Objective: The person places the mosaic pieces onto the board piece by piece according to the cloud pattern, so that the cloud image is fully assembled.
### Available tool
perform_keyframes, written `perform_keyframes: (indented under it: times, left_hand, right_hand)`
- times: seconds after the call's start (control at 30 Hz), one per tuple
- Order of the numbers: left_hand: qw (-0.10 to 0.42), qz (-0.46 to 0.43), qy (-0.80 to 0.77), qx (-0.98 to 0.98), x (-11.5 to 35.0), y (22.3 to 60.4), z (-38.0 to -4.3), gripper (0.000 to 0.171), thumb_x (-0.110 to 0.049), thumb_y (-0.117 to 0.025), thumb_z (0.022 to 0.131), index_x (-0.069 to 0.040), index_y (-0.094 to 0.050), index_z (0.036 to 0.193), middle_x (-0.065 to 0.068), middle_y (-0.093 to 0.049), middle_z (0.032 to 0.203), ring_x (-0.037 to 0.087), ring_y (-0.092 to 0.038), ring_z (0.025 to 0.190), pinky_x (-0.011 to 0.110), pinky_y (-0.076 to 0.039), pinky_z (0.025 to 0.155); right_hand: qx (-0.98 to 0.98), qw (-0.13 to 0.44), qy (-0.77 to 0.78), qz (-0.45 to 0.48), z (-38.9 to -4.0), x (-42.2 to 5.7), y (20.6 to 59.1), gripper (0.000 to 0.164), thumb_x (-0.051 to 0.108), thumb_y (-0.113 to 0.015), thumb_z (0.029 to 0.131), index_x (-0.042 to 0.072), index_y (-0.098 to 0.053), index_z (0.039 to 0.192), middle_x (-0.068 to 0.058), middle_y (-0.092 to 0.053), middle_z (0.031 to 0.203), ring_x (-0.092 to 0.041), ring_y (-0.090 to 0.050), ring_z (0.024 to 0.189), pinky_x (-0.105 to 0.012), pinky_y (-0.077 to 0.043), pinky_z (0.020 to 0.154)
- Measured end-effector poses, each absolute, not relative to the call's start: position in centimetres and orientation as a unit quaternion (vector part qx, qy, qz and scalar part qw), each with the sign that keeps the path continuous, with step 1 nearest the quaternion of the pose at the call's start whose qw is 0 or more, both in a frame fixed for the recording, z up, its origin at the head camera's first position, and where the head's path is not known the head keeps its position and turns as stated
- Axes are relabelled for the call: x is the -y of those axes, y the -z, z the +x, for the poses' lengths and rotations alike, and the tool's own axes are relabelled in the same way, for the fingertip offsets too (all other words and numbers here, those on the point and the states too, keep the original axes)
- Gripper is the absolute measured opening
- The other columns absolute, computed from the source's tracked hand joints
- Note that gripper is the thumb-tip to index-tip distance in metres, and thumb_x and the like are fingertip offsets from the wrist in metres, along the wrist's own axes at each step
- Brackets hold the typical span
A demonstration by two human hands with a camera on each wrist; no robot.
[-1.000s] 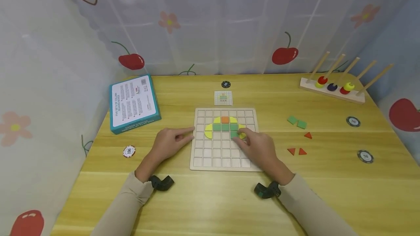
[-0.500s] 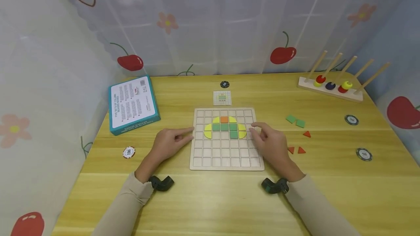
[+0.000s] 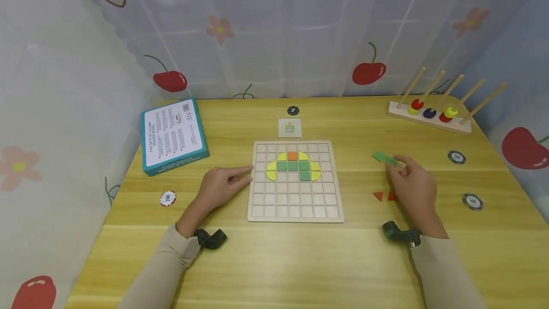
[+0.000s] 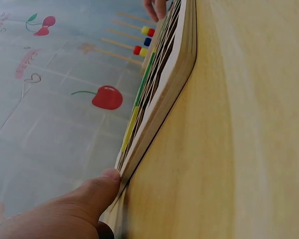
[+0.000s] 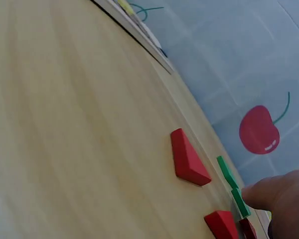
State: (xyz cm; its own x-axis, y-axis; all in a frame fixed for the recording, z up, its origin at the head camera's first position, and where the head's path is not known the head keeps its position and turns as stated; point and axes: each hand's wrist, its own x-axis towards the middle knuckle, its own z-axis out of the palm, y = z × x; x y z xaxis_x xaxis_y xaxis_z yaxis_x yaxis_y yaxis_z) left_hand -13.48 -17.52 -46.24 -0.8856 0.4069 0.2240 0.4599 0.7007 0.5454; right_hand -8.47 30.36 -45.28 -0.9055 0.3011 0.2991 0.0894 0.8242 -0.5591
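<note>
A wooden grid board [image 3: 296,211] lies on the table, with green square tiles [image 3: 293,166], an orange square tile [image 3: 292,156] and yellow curved tiles [image 3: 271,170] set in its cells. My left hand [image 3: 219,187] touches the board's left edge with straight thumb and forefinger; the left wrist view shows the thumb [image 4: 97,191] against the rim. Right of the board, my right hand [image 3: 412,190] pinches a loose green square tile [image 3: 390,160]. The right wrist view shows the thumb [image 5: 269,191] at that tile; the forefinger is hidden there. Another green tile [image 3: 379,156] lies beside it.
Red triangle tiles [image 3: 378,196] lie below the right hand, partly covered. A small pattern card [image 3: 289,128] and a black chip [image 3: 293,110] sit behind the board. A peg rack [image 3: 429,117] stands back right, a teal box [image 3: 173,137] back left. More chips [image 3: 456,157] lie right.
My right hand has left the green tile placed on the board and moved right to the loose green tiles, where it takes hold of one. The left hand stays at the board's edge.
</note>
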Motion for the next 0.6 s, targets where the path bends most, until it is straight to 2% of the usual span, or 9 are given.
perform_keyframes:
  times: [0.13, 0.3, 0.6]
  left_hand:
    - [0.043, -0.234, 0.307, 0.921, 17.56, 46.43, -13.5, 0.033, -0.039, -0.075, 0.095, -0.028, -0.075, 0.126, -0.012, -0.039, 0.053, 0.006, -0.033, 0.049, 0.028, -0.027, 0.05]
    - [0.043, -0.233, 0.308, 0.922, 17.57, 46.49, -13.47, 0.033, -0.039, -0.075, 0.095, -0.028, -0.075, 0.126, -0.012, -0.039, 0.053, 0.006, -0.033, 0.049, 0.028, -0.028, 0.05]
    - [0.043, -0.232, 0.307, 0.922, 17.51, 46.31, -13.53, 0.033, -0.04, -0.075, 0.095, -0.029, -0.076, 0.126, -0.012, -0.04, 0.053, 0.006, -0.034, 0.049, 0.028, -0.028, 0.051]
  right_hand:
    - [0.941, 0.152, -0.275, -0.128, -8.26, -31.25, 45.28, 0.044, 0.033, -0.067, 0.1, -0.001, -0.068, 0.128, -0.006, -0.057, 0.063, -0.018, -0.047, 0.051, -0.031, -0.033, 0.045]
    - [0.952, 0.123, -0.251, -0.122, -8.52, -31.26, 45.22, 0.051, 0.038, -0.063, 0.101, -0.002, -0.064, 0.134, -0.006, -0.059, 0.066, -0.021, -0.05, 0.055, -0.033, -0.034, 0.047]
    - [0.956, 0.121, -0.24, -0.116, -8.64, -31.0, 45.19, 0.044, 0.037, -0.061, 0.103, 0.0, -0.068, 0.126, -0.002, -0.047, 0.061, -0.02, -0.042, 0.051, -0.033, -0.026, 0.044]
